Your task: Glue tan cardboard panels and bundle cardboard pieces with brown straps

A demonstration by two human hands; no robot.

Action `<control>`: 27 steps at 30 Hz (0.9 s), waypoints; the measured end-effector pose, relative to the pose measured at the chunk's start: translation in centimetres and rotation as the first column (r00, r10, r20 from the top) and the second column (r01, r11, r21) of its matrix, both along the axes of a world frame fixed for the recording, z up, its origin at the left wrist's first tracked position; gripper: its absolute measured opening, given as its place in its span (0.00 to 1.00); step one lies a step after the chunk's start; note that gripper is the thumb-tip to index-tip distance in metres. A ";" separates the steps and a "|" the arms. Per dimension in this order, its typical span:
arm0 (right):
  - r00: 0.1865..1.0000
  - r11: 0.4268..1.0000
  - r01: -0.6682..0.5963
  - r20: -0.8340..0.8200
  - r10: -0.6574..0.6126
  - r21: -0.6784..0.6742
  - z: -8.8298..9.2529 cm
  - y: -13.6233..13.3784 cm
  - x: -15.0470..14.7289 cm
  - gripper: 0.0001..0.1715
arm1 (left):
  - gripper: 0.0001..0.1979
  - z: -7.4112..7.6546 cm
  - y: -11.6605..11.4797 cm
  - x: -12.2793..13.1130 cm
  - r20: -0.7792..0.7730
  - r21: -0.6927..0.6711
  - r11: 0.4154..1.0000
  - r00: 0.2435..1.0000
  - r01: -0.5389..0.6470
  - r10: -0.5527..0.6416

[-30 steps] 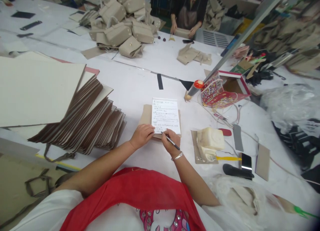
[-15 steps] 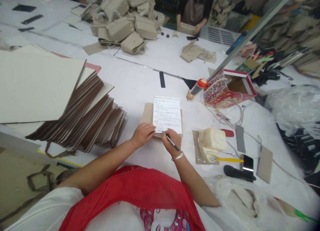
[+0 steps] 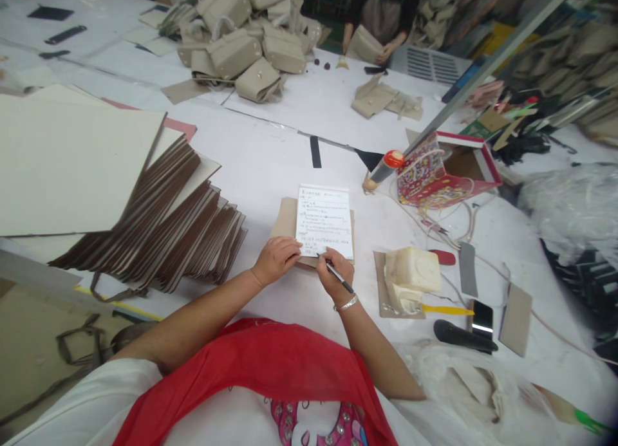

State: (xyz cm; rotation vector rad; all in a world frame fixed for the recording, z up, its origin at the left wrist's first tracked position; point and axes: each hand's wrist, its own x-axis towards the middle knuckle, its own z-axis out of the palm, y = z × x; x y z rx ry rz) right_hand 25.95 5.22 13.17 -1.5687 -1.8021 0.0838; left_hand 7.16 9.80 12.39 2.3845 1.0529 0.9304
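A white notepad (image 3: 322,217) with handwritten lines lies on a piece of beige board (image 3: 284,219) in front of me. My left hand (image 3: 279,259) rests at the pad's lower left corner, its fingers bent together and holding that corner. In my right hand (image 3: 335,275) is a black pen (image 3: 344,281), gripped between thumb and fingers, its tip at the lowest written lines. The right hand's edge lies by the pad's lower right corner. A silver bracelet (image 3: 346,303) circles my right wrist.
Stacked brown-edged boards (image 3: 193,227) stand at left. A white glue container (image 3: 412,269), yellow-handled brush (image 3: 447,309), phone (image 3: 481,320) and patterned paper bag (image 3: 447,169) are at right. Beige handbags (image 3: 236,53) are piled at the back; a co-worker (image 3: 381,21) handles one.
My right hand and the pen tip have shifted slightly right along the bottom of the pad. My left hand stays put. Across the table, the co-worker has tilted up the beige piece.
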 end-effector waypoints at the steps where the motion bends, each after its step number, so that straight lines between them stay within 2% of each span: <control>1: 1.000 1.000 0.001 0.003 -0.001 0.003 0.0 0.0 0.0 0.07 | 0.06 0.0 0.0 0.0 0.000 -0.003 1.000 1.000 -0.001 0.001; 12: 1.000 0.999 -0.004 0.014 0.003 0.035 1.8 0.3 0.3 0.05 | 0.06 0.0 0.0 0.0 0.018 0.021 1.000 1.000 0.009 -0.009; 21: 0.998 0.988 -0.069 0.008 0.069 0.138 0.3 0.6 0.2 0.05 | 0.04 -0.2 0.1 0.0 0.034 0.041 0.999 0.999 0.002 -0.003; 27: 0.997 0.989 -0.078 -0.004 0.079 0.128 -0.1 0.6 0.5 0.05 | 0.04 -0.3 0.0 0.0 0.047 0.051 0.999 0.999 0.005 -0.007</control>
